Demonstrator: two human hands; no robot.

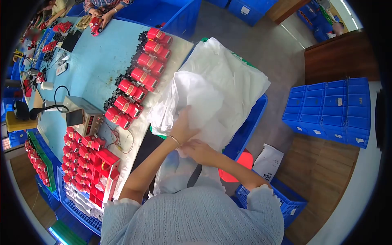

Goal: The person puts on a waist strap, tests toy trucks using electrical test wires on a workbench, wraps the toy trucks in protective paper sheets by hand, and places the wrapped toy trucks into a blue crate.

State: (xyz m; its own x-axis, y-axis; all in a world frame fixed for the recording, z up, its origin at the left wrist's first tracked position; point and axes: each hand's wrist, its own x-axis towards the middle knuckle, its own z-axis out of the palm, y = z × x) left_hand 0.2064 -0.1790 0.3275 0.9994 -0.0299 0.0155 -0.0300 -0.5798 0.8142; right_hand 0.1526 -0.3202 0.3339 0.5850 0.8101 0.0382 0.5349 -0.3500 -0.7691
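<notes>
A tall stack of thin white plastic sheets or bags (pixel 232 77) lies in front of me, and a looser, crumpled bunch of them (pixel 167 102) rests on its left side. My left hand (pixel 184 125), a bracelet at its wrist, grips a thin white sheet (pixel 204 104) at its near part; the fingertips are partly covered by the film. Close below it, my right hand (pixel 200 152) is closed on the near edge of the same sheet, fingers pressed together. Whether the sheet is a bag, I cannot tell.
Red toy trucks (pixel 145 78) stand in a row along the table (pixel 94 53); more fill the near left. A metal control box (pixel 83 116) with wires sits there. Blue crates (pixel 326 110), a red stool (pixel 237 166) and a blue basket (pixel 286 200) are right. Another person's hands (pixel 104 17) hold a truck.
</notes>
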